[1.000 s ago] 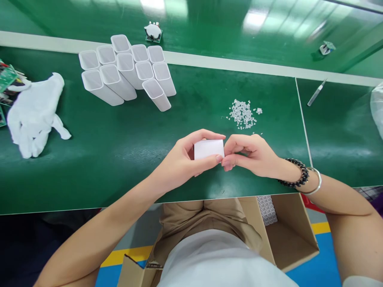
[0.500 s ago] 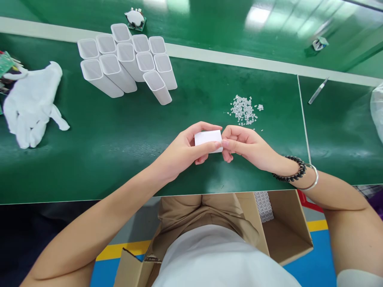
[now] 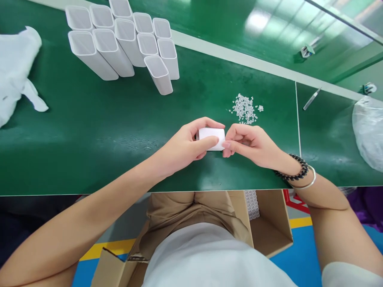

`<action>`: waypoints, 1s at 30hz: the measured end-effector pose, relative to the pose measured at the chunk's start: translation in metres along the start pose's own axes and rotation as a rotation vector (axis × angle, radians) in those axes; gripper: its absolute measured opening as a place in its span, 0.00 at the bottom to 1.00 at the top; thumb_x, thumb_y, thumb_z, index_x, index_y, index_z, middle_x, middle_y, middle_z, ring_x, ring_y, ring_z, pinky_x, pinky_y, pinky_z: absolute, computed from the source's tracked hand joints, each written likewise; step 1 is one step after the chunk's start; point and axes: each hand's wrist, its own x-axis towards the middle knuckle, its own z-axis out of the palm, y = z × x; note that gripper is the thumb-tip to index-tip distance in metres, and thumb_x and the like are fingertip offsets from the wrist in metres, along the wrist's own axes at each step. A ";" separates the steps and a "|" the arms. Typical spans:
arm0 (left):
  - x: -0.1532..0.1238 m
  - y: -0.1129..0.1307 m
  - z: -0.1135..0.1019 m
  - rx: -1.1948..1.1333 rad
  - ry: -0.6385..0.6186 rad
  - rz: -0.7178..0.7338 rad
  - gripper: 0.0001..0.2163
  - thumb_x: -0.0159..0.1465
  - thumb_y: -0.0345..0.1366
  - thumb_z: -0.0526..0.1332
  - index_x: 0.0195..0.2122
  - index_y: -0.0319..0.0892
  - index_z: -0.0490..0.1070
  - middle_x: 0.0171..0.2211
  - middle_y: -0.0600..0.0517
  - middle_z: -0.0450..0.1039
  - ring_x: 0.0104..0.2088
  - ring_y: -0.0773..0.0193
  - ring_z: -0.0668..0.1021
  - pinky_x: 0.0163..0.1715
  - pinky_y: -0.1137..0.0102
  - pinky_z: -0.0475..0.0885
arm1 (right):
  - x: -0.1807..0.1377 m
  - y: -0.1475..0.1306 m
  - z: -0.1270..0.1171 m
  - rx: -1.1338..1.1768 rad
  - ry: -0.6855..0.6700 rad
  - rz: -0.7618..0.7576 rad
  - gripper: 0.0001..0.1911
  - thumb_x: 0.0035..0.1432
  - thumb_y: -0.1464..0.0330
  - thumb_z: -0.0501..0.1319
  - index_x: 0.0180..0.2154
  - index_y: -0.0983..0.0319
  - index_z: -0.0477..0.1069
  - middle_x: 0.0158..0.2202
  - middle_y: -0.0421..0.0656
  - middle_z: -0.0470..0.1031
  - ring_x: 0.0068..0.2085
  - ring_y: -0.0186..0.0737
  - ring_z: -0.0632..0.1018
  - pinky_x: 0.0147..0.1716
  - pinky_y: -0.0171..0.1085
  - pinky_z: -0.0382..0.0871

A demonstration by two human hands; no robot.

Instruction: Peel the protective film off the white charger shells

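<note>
My left hand (image 3: 187, 145) grips a small white rectangular casing (image 3: 213, 136) between thumb and fingers, just above the green table (image 3: 104, 131). My right hand (image 3: 249, 145) is pinched at the casing's right end, fingertips pressed together; what it holds, if anything, is too small to see. A little heap of tiny clear parts (image 3: 245, 108) lies on the table just beyond my right hand. Several white casings (image 3: 125, 40) stand upright in a cluster at the far left.
A white glove (image 3: 14, 71) lies at the left edge. Tweezers (image 3: 311, 99) and a clear plastic bag (image 3: 369, 131) sit to the right. An open cardboard box (image 3: 269, 223) rests below the table edge by my lap. A white strip (image 3: 239, 59) borders a conveyor behind.
The view has shifted, so everything sits higher and farther left in the picture. My hands stay together on the casing, which has turned slightly between the fingers.
</note>
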 end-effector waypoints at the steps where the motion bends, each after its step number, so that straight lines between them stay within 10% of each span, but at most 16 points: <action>1: 0.000 0.000 0.001 0.007 0.018 0.014 0.14 0.62 0.39 0.66 0.48 0.44 0.73 0.29 0.54 0.67 0.23 0.72 0.64 0.21 0.75 0.60 | -0.001 -0.001 -0.001 -0.035 0.008 -0.016 0.15 0.63 0.57 0.67 0.34 0.61 0.69 0.31 0.41 0.82 0.32 0.35 0.80 0.32 0.31 0.72; 30: 0.007 -0.001 0.004 -0.009 0.083 0.095 0.13 0.61 0.34 0.64 0.47 0.41 0.72 0.27 0.56 0.69 0.22 0.71 0.66 0.21 0.73 0.59 | 0.004 0.002 0.001 -0.104 0.119 -0.034 0.13 0.66 0.59 0.65 0.35 0.61 0.71 0.29 0.40 0.80 0.30 0.33 0.79 0.32 0.32 0.75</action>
